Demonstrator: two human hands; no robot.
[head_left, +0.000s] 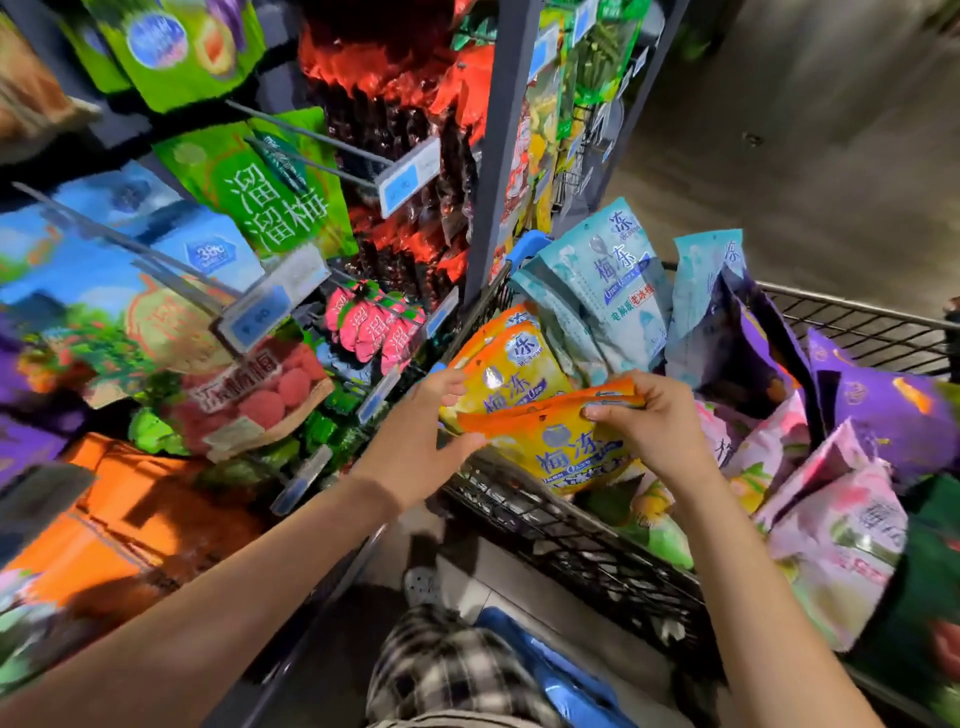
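Both hands hold yellow pouches above the cart's near-left rim. Left hand grips their left edge between thumb and fingers. Right hand pinches the front pouch's top edge. Blue pouches stand just behind; rack at left.

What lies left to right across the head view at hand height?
Orange box, red-berry pouch, left hand, yellow pouches, right hand, purple pouch.
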